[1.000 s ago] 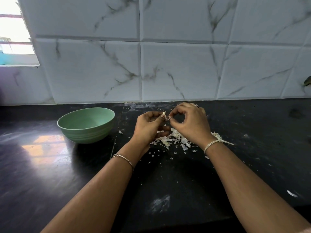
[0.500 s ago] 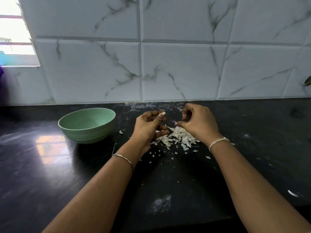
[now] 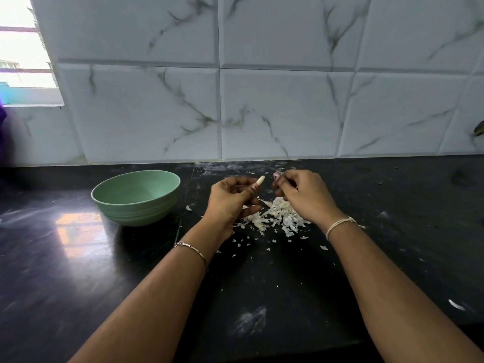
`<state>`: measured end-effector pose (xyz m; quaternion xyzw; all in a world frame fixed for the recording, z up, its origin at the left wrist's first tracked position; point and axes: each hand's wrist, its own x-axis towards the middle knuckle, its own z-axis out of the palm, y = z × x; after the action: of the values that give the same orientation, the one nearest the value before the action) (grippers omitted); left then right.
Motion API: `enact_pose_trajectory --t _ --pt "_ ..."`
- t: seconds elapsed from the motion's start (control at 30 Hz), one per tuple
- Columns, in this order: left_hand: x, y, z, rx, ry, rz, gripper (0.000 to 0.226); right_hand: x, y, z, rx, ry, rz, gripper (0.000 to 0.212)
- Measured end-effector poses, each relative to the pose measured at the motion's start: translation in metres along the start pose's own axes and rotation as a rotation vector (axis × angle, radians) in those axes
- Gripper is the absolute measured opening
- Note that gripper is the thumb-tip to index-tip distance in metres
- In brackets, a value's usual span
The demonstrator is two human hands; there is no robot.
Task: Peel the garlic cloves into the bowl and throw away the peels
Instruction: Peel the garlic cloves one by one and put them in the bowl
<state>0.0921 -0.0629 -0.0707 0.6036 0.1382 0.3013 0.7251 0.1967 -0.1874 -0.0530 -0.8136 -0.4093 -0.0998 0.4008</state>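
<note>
A small pale garlic clove [image 3: 260,180] sticks up from the fingertips of my left hand [image 3: 230,200], which pinches it above the black counter. My right hand [image 3: 306,197] hovers just to the right of the clove, a small gap between them, with its fingers curled and thumb pressed to the fingertips. Whether it pinches a scrap of peel is not visible. A heap of white garlic peels [image 3: 277,213] lies on the counter under and between both hands. The green bowl [image 3: 136,176] stands to the left of my left hand; its visible inside shows nothing.
Small peel flakes [image 3: 238,243] are scattered in front of the heap, and one stray piece [image 3: 456,305] lies at the right. The black counter [image 3: 78,258] meets a marble-tiled wall [image 3: 275,113] just behind the hands. A window [image 3: 23,56] is at upper left.
The hands were together on the clove, then the right hand pulled off to the right. Now it has come back close to the clove, which shows bare and white in the left fingertips.
</note>
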Motion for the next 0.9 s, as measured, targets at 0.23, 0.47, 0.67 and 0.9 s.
enact_pose_trajectory --t 0.23,0.47,0.67,0.9 --pt "0.002 -0.007 0.001 0.217 -0.020 0.078 0.009 0.002 -0.003 0.009 0.335 -0.078 -0.030 0.022" --pt "0.006 -0.007 -0.001 0.240 -0.064 0.054 0.004 0.004 0.002 0.008 0.413 -0.071 0.040 0.012" --pt "0.006 -0.006 -0.002 0.426 -0.020 0.142 0.017 0.006 0.006 0.002 0.449 -0.032 0.180 0.015" --pt "-0.004 -0.002 0.001 1.068 0.068 0.312 0.039 0.002 0.002 -0.003 0.684 -0.001 0.269 0.011"
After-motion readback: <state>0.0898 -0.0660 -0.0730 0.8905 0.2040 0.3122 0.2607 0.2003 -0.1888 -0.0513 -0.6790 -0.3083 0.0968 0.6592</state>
